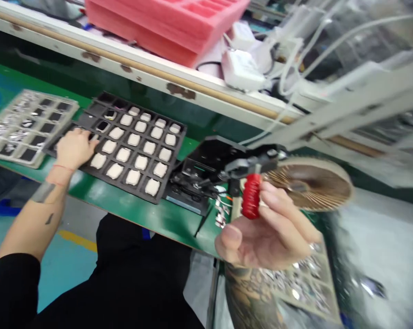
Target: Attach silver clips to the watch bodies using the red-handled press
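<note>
Twenty cream pieces [141, 161]: they are lying in a five-by-four grid, each rounded-square block sitting in its own cell of the black compartment tray [141, 192].
Left hand [73, 147]: we are resting it palm down at the tray's left side, fingers bent toward the cells; their tips are hiding, so we cannot tell whether they are gripping anything.
Dark-faced pieces [102, 126]: two are lying in cells just beyond our left fingers, beside the cream ones.
Right hand [271, 233]: we are holding it palm up, fingers loosely curled and thumb standing well apart from them; the fingertips are reaching the right side of the red ribbed handle [251, 196], and we cannot tell whether they are touching it.
Black lever fixture [206, 167]: it is sitting on the green tabletop [179, 228] just right of the black tray, its lever carrying the nearly upright handle.
Pale trays: one [17, 160] is lying left of our left hand, holding shiny and dark parts; another [329, 274] is showing beyond our right forearm.
Brown ribbed disc [323, 183]: it is lying behind our right hand.
Shelf above: pink foam blocks [151, 27] are sitting near white boxes [242, 68].
</note>
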`<state>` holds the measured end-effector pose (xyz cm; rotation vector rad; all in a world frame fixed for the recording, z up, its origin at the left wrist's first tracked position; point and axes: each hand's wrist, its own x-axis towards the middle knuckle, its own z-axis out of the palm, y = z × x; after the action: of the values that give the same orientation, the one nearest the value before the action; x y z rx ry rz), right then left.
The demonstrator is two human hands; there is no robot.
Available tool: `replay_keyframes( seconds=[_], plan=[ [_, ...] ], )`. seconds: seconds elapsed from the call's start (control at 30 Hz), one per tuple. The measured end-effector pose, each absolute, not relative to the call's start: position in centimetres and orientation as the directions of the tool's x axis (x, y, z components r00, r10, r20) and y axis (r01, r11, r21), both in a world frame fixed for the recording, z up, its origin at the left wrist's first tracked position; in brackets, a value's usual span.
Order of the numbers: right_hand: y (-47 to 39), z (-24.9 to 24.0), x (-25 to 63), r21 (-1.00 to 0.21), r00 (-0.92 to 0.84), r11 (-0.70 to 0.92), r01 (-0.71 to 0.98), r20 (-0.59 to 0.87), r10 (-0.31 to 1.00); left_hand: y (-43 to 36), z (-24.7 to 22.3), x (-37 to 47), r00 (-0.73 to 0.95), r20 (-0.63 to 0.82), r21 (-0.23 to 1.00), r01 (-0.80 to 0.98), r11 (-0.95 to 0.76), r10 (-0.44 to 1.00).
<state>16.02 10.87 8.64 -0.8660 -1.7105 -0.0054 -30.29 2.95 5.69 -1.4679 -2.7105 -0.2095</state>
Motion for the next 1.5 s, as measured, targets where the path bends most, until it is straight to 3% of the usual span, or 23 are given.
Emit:
replay_keyframes(
  seconds=[0.07, 0.1, 0.13, 0.2, 0.3, 0.37, 0.43, 0.53, 0.6, 0.67, 0.77, 0.9, 1.13, 1.33, 1.5],
  plan=[
    [9.3, 8.0, 17.0, -0.364, 0.045, 0.734, 0.573, 0.909, 0.415, 4.0, 5.9, -31.6, -0.571, 0.076, 0.06, 0.821, 0.568, 0.817],
    [8.3, 7.5, 17.6, -0.377, 0.041, 0.695, 0.612, 0.893, 0.449, 4.3, 5.9, -31.9, -0.588, 0.069, 0.057, 0.809, 0.586, 0.806],
    [7.2, 6.9, 18.3, -0.414, -0.015, 0.618, 0.668, 0.824, 0.567, 4.4, 5.9, -31.9, -0.611, 0.084, 0.077, 0.792, 0.606, 0.787],
    [5.2, 4.9, 19.3, -0.416, -0.157, 0.444, 0.794, 0.565, 0.81, 4.1, 6.2, -30.8, -0.66, 0.146, 0.272, 0.743, 0.612, 0.737],
    [3.2, 1.4, 20.0, -0.306, -0.229, 0.296, 0.905, 0.235, 0.945, 2.8, 6.9, -25.6, -0.651, 0.171, 0.679, 0.622, 0.39, 0.74],
    [2.7, -0.2, 20.3, -0.347, -0.191, 0.241, 0.906, 0.171, 0.966, 1.7, 7.3, -20.2, -0.541, 0.145, 0.879, 0.455, 0.143, 0.829],
    [2.4, -0.8, 20.8, -0.523, -0.121, 0.204, 0.828, 0.19, 0.974, 0.5, 7.0, -14.2, -0.388, 0.1, 0.985, 0.166, -0.037, 0.916],
    [1.9, -0.4, 22.0, -0.842, -0.072, 0.239, 0.484, 0.234, 0.97, -0.5, 5.2, -6.2, -0.141, 0.027, 0.993, -0.108, -0.043, 0.99],
    [1.5, 0.0, 22.6, -0.925, -0.07, 0.276, 0.26, 0.267, 0.961, -0.7, 3.2, -2.6, -0.049, -0.043, 0.975, -0.221, 0.031, 0.998],
    [1.2, 0.2, 22.8, -0.927, -0.032, 0.298, 0.226, 0.299, 0.954, -0.6, 1.1, -0.4, -0.012, -0.1, 0.959, -0.268, 0.093, 0.995],
    [0.9, 0.4, 22.6, -0.86, 0.027, 0.297, 0.415, 0.338, 0.941, -0.6, -1.3, 0.8, -0.014, -0.116, 0.967, -0.229, 0.11, 0.993],
    [0.7, 0.9, 22.6, -0.812, -0.09, 0.279, 0.512, 0.272, 0.958, -1.0, -2.4, 0.8, -0.022, -0.086, 0.979, -0.186, 0.081, 0.996],
    [0.5, 0.3, 20.1, -0.965, 0.068, 0.258, 0.044, 0.261, 0.963, -0.9, -2.1, 0.9, -0.013, -0.106, 0.978, -0.181, 0.102, 0.994],
    [1.1, -0.7, 17.8, -0.963, 0.034, 0.255, 0.091, 0.259, 0.965, -1.0, -1.6, 0.7, 0.007, -0.104, 0.984, -0.148, 0.103, 0.995],
    [1.4, -0.7, 17.4, -0.986, 0.084, 0.165, -0.024, 0.163, 0.983, -1.0, -1.9, 0.6, 0.008, -0.09, 0.982, -0.169, 0.09, 0.996]
  ],
)
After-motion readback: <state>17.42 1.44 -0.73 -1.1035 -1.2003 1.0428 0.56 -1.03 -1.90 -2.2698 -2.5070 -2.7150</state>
